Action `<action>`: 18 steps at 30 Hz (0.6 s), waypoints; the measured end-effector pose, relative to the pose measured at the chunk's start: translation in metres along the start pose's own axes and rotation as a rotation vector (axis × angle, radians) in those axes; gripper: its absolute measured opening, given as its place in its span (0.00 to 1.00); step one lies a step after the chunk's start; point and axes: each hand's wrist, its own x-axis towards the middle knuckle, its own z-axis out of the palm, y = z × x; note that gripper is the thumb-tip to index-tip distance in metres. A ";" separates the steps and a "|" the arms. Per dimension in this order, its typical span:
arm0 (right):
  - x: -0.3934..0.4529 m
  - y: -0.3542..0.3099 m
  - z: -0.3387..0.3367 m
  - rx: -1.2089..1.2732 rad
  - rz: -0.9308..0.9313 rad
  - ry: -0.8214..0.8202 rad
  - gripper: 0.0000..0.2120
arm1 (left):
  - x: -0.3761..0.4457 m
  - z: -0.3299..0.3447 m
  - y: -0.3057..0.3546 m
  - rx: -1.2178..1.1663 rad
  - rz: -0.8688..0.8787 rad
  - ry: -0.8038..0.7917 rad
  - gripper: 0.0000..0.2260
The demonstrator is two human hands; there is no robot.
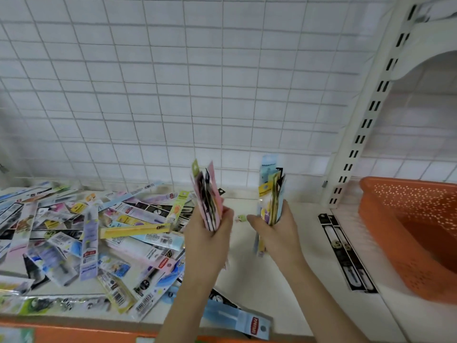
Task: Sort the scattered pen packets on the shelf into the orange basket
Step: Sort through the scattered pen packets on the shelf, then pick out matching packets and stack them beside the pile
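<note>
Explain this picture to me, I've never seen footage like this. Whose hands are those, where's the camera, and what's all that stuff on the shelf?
There is no machine here. The single picture comes from a wide-angle camera worn on a person's head, looking forward and down at their own bare hands.

The left hand grips one upright bundle of pen packets; the right hand grips a second bundle.

On the white shelf, a loose pile of pen packets lies to the left. Two black packets lie side by side to the right, next to the orange basket. A wire grid panel stands behind.
</note>
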 end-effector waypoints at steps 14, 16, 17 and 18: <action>0.011 0.003 -0.045 -0.186 0.055 0.126 0.07 | -0.007 0.007 -0.026 0.265 -0.071 -0.039 0.17; 0.016 -0.004 -0.065 -0.328 0.049 0.119 0.05 | -0.002 0.007 -0.021 0.306 -0.094 -0.088 0.13; 0.017 -0.007 -0.076 -0.396 0.049 0.104 0.06 | 0.000 0.009 -0.017 0.328 -0.110 -0.115 0.11; 0.018 -0.009 -0.087 -0.446 0.060 0.082 0.06 | 0.001 0.013 -0.014 0.348 -0.120 -0.150 0.10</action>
